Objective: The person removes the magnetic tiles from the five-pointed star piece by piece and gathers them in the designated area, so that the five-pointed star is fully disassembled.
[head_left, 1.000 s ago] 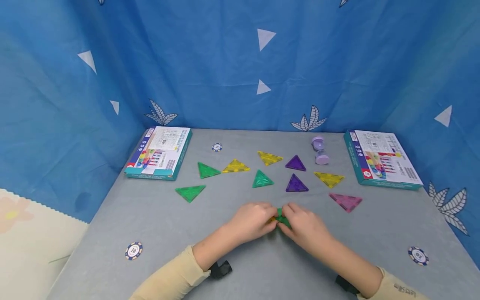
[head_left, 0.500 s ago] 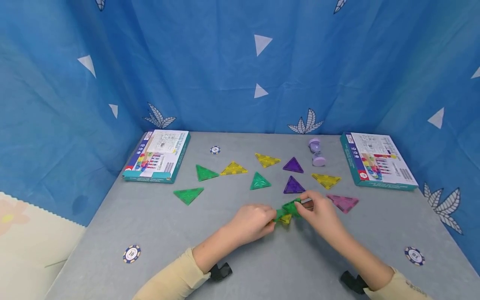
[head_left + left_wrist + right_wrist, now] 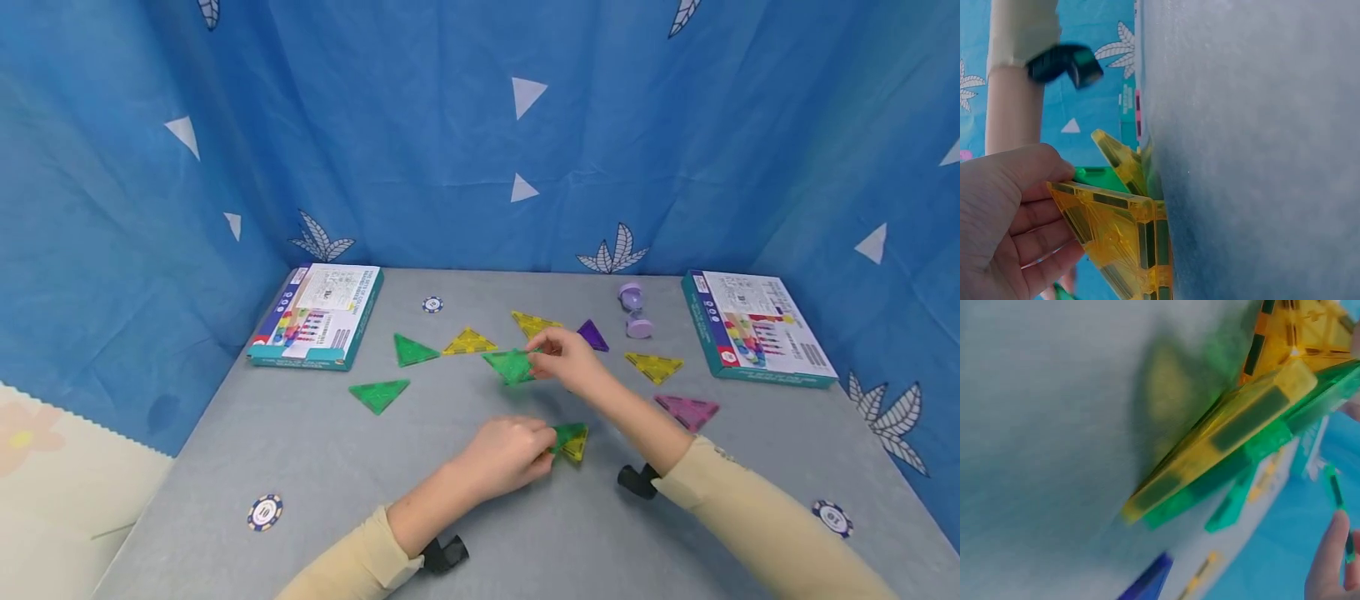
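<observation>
My left hand [image 3: 502, 454] grips a small standing build of triangular magnetic tiles on the grey table. Its yellow tile [image 3: 1110, 231] faces the left wrist camera, and a green tile [image 3: 570, 435] shows beyond my fingers in the head view. More yellow and green tiles lean together there in the right wrist view. Farther back, my right hand [image 3: 566, 358] pinches a green triangular tile [image 3: 508, 365] by its right corner, raised above the table. It covers the spot where another green tile lay. One purple tile is hidden behind my right hand and arm.
Around my hands lie green tiles [image 3: 378, 395], yellow tiles [image 3: 654, 367], a pink tile [image 3: 686, 412] and a purple tile [image 3: 592, 335]. At the back stand a lilac sandglass [image 3: 635, 310], a left box [image 3: 318, 317] and a right box [image 3: 759, 327]. Poker chips [image 3: 265, 512] mark the table.
My right hand has come away from the build with a green tile between its fingers and moved back and left, over the loose tiles. My left hand has stayed on the build.
</observation>
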Available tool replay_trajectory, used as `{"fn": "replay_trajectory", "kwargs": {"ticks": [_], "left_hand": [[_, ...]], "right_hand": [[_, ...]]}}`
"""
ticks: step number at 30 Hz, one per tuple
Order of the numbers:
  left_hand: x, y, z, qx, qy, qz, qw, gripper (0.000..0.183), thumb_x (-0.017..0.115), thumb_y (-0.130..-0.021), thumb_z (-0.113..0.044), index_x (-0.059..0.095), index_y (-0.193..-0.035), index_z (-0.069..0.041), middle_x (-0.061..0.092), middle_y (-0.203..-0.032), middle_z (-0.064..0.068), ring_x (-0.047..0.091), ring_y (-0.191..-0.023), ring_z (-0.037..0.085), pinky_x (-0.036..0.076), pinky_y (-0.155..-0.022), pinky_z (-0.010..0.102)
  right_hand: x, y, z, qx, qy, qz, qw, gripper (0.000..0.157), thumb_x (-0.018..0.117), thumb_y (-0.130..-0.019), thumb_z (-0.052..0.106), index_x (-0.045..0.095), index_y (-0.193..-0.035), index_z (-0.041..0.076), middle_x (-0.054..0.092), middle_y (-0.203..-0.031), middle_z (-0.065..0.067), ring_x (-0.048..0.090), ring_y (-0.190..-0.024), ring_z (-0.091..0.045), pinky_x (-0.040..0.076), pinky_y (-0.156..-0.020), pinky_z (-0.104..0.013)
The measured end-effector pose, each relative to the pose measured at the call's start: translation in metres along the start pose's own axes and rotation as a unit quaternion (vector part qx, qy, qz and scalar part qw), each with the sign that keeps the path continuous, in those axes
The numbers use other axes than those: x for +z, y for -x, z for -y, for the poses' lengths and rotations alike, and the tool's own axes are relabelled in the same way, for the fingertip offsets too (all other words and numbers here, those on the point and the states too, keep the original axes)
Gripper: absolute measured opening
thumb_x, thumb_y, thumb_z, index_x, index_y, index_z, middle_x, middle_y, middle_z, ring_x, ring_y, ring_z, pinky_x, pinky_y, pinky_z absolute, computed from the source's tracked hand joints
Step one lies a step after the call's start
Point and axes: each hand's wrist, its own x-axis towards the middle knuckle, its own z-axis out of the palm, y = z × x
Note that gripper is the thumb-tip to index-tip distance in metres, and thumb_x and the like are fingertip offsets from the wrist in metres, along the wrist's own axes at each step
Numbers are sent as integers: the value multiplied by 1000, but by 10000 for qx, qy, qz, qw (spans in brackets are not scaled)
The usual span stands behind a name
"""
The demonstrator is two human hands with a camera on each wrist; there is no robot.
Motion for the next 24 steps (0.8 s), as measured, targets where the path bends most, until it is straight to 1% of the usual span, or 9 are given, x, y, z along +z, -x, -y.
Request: {"fn": "replay_trajectory", "kwargs": {"ticks": [2,5,8,11,14,16,18,22,24], "left_hand": [[1,0,0,9,1,18,10000,14,64,-84,-17,56,-72,-19,44,-63,-11,38,-53,0,30,-49,14],[0,0,-1,32,13,18,10000,14,65,-84,-17,57,-73,-19,45,-63,-11,39,-54,0,31,-50,15],[0,0,-2,31,4,46,10000,14,65,-84,-18,57,-72,-19,45,-63,-10,38,-54,1,31,-50,16],[-1,0,-2,9,21,56,10000,15,65,-84,-19,56,-72,-19,45,-64,-10,38,-54,1,31,-50,16],[-1,0,-2,-1,61,49,10000,15,65,-84,-19,56,-72,-18,45,-64,-10,38,-55,1,32,-51,17],[-1,0,-2,1,55,41,10000,14,65,-84,-20,56,-73,-18,46,-65,-10,39,-55,1,33,-52,17],[-1,0,-1,6,23,50,10000,13,65,-84,-20,57,-74,-18,47,-65,-10,40,-55,1,33,-52,17],[-1,1,-1,12,-14,30,10000,11,65,-84,-20,59,-75,-19,47,-65,-10,39,-55,1,33,-51,16],[-1,1,0,3,-16,13,10000,11,66,-84,-19,59,-75,-19,47,-64,-11,38,-54,0,33,-50,15]], "right_hand": [[11,-14,-1,489,-414,380,9972,16,57,-90,5,59,-104,-4,60,-87,-18,65,-82,-33,51,-78,-46],[27,-31,-3,1127,-636,804,9883,15,55,-91,4,57,-103,-4,61,-91,-17,66,-82,-29,50,-81,-45],[42,-42,-5,1465,-759,1054,9806,13,54,-90,0,57,-102,-4,61,-92,-17,67,-82,-25,51,-81,-41],[53,-49,-7,1650,-968,1088,9755,12,54,-90,-3,57,-102,-5,60,-92,-17,67,-83,-24,51,-81,-38],[61,-53,-7,1699,-1047,1083,9739,16,53,-91,-4,57,-106,-5,60,-93,-16,67,-85,-23,52,-79,-36],[64,-53,-7,1656,-901,1089,9760,20,52,-91,-3,56,-110,-5,60,-97,-17,67,-87,-23,52,-79,-35],[63,-51,-8,1550,-619,1102,9798,27,51,-91,-2,54,-118,-3,60,-105,-17,65,-90,-23,52,-78,-35],[51,-39,-3,1175,132,1114,9867,39,53,-92,4,48,-131,1,52,-127,-19,58,-103,-27,50,-82,-38],[39,-30,0,860,465,1204,9879,40,53,-92,6,47,-132,3,49,-130,-19,56,-107,-28,49,-84,-39]]}}
